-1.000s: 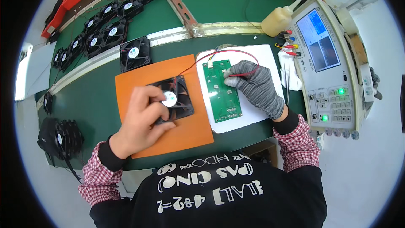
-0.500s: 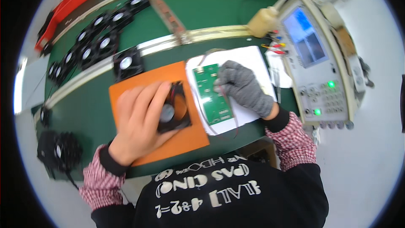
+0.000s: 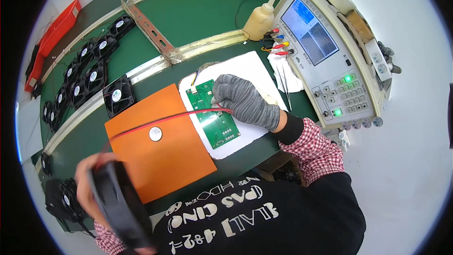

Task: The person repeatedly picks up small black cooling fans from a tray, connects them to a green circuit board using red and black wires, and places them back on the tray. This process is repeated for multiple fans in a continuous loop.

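My left hand (image 3: 89, 186), bare and slightly blurred, grips a black cooling fan (image 3: 118, 203) tilted on its edge at the lower left, off the orange mat (image 3: 188, 146). From the fan, a red-and-black wire pair (image 3: 165, 120) stretches across the mat to my right hand (image 3: 245, 101). That hand wears a grey knitted glove and pinches the wire end over the green circuit board (image 3: 219, 137). The board lies on a white pad (image 3: 250, 63); the very tips of the wires are hidden by the gloved fingers. A round whitish disc (image 3: 155, 134) lies on the mat.
A test instrument (image 3: 325, 85) with a lit screen stands at right, near tweezers (image 3: 284, 85) and a cream squeeze bottle (image 3: 259, 21). Several black fans (image 3: 94, 75) line the far left, one (image 3: 118, 96) beside the mat. A perforated metal bar (image 3: 148, 30) crosses the bench.
My left hand has lifted the fan off the orange mat and carried it down and left, pulling the wires straight. The disc is now uncovered. My right hand keeps its pinch over the board.
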The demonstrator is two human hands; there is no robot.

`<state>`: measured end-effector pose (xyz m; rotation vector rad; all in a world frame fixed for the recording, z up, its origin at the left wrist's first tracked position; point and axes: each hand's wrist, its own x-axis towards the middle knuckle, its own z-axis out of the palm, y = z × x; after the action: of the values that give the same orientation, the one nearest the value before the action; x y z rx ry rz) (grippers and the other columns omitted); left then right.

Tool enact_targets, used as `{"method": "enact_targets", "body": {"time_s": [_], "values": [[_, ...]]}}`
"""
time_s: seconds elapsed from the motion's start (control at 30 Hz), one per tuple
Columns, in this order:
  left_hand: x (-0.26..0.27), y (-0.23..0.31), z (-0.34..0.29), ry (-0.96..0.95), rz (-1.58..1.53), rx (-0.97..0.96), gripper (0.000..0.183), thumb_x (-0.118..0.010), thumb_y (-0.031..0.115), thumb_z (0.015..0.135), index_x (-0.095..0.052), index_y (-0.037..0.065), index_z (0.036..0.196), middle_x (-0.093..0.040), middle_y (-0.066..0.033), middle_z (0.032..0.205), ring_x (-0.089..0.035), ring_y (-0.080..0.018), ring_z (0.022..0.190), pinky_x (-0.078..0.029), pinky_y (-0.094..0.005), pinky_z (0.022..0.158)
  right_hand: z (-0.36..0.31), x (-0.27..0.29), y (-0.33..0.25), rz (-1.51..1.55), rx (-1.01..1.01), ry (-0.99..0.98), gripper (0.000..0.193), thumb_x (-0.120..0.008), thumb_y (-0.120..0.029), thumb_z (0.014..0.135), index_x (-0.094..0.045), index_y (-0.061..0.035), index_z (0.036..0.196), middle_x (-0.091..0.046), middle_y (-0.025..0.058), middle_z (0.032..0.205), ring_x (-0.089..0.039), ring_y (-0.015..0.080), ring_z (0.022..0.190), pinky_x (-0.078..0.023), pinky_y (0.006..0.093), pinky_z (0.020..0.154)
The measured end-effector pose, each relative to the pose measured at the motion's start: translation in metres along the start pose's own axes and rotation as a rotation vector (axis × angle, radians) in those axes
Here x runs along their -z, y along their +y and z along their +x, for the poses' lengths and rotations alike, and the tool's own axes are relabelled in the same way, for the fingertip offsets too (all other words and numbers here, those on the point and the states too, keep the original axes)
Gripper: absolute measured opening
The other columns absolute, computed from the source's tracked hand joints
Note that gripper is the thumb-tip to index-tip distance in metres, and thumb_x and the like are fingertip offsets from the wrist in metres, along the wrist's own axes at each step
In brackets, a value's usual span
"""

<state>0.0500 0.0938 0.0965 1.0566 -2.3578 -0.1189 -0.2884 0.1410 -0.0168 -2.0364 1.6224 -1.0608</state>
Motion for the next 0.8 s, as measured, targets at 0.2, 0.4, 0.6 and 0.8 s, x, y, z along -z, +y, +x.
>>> {"method": "enact_targets", "body": {"time_s": [0.2,0.4,0.6,0.8], "values": [[0.016,0.010,-0.011,0.337,0.232,-0.300,0.083,-0.086,0.042,0.067,-0.055,-0.003,0.129,-0.064,-0.0224,0.114,-0.063,-0.0346,0.107,-0.049,-0.0459,0.094,0.008,0.001,-0.009,0.029,-0.011,-0.035,0.015,-0.074,-0.008,0.077,-0.061,-0.0023,0.081,-0.059,0.0104,0.085,-0.060,0.0295,0.086,-0.049,0.0387,0.078],[-0.052,0.016,0.119,0.300,-0.062,-0.640,0.112,-0.085,0.060,0.058,-0.043,0.000,0.142,-0.048,-0.0299,0.139,-0.048,-0.0422,0.129,-0.038,-0.0471,0.108,0.002,0.000,-0.004,-0.039,0.055,-0.004,0.014,-0.074,-0.007,0.077,-0.061,-0.0031,0.082,-0.060,0.0104,0.085,-0.060,0.0287,0.080,-0.050,0.0384,0.073],[-0.117,-0.043,0.119,-0.022,0.595,0.039,0.080,-0.075,0.059,0.072,-0.056,0.003,0.125,-0.053,-0.0301,0.125,-0.057,-0.0404,0.113,-0.047,-0.0466,0.095,-0.004,-0.009,-0.008,0.314,-0.222,0.263,0.019,-0.078,-0.011,0.082,-0.067,-0.0024,0.096,-0.065,0.0059,0.087,-0.061,0.0122,0.074,-0.051,0.0257,0.069],[-0.087,-0.102,0.088,-0.068,0.489,0.202,0.052,-0.071,0.028,0.073,-0.058,0.008,0.119,-0.061,-0.0220,0.100,-0.062,-0.0385,0.093,-0.053,-0.0454,0.077,0.004,0.000,-0.026,0.029,0.055,0.253,0.030,-0.078,-0.013,0.082,-0.064,-0.0043,0.108,-0.065,0.0055,0.091,-0.061,0.0118,0.072,-0.052,0.0247,0.068]]}}
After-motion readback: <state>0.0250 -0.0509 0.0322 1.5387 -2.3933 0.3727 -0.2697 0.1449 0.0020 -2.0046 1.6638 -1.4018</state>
